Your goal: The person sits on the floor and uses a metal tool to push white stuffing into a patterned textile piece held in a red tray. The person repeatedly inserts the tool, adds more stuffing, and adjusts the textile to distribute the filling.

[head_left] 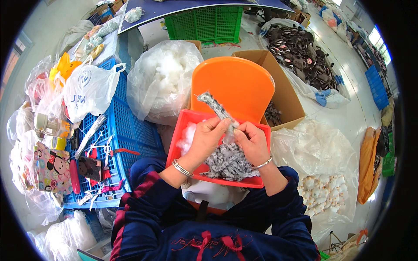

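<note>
Both hands meet above a red tray (pixel 173 152). Between them is a narrow grey-and-white fuzzy plush strip (pixel 213 105), its far end pointing up and to the left. My left hand (pixel 207 138) pinches its near part with closed fingers. At the same end, my right hand (pixel 252 142) is closed on it too, with a bit of white at the fingertips. Under the hands, a heap of similar fuzzy plush pieces (pixel 230 163) fills the right of the tray. White stuffing (pixel 188 137) lies along its left side.
An orange chair (pixel 233 82) stands just behind the tray. To the left are a bag of stuffing (pixel 163 76) and a blue crate (pixel 135 126) with scissors (pixel 107 150) and a phone (pixel 90 168). Rightward are a cardboard box (pixel 289 102) and a sack of dark plush pieces (pixel 298 52).
</note>
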The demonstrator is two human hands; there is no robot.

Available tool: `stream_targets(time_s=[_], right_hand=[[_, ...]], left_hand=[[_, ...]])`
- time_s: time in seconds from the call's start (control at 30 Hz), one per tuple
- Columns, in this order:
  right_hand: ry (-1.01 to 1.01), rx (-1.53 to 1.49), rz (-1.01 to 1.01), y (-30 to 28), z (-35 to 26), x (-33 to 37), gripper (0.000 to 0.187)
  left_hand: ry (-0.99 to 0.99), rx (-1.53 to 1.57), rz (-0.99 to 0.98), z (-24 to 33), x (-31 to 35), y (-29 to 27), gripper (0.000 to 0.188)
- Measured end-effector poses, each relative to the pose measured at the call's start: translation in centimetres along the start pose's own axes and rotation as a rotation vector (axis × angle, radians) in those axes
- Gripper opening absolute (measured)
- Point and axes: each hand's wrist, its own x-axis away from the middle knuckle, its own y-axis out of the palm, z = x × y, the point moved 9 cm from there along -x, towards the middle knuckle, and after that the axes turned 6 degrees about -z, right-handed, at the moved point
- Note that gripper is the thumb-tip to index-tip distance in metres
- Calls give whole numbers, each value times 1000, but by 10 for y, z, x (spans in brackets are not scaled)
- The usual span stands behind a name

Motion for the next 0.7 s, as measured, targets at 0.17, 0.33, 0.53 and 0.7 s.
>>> stream_targets(time_s=[0.17, 0.33, 0.53, 0.7], right_hand=[[-82, 167, 23, -8, -9, -4, 9], [-133, 215, 14, -6, -14, -2, 9], [-137, 327, 11, -10, -20, 0, 10], [-171, 378, 14, -10, -27, 1, 10]], left_hand=[[51, 56, -8, 24, -6, -9, 23], [-46, -112, -43, 13, -8, -15, 26], [49, -49, 36, 24, -13, -28, 25], [27, -8, 41, 24, -12, -28, 24]])
